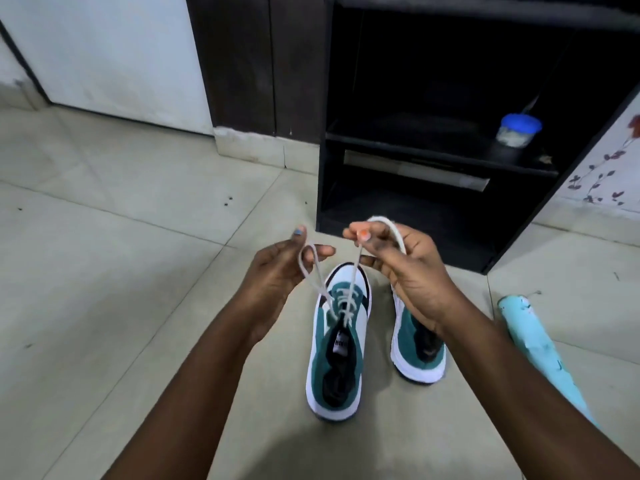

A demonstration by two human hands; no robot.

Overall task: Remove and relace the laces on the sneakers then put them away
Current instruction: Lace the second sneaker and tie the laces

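Note:
Two teal, white and black sneakers stand side by side on the tiled floor. The left sneaker (337,344) has a white lace (349,296) threaded through its lower eyelets. Both lace ends rise up from the shoe. My left hand (287,268) pinches one end, which forms a small loop. My right hand (394,258) pinches the other end, with a loop of lace curving over its fingers. The right sneaker (414,341) is partly hidden behind my right wrist; whether it has a lace I cannot tell.
A dark open shelf unit (433,150) stands just beyond the shoes, with a blue-lidded jar (517,130) on its middle shelf. A light blue cylinder (533,344) lies on the floor at the right. A white door (114,53) is at the back left.

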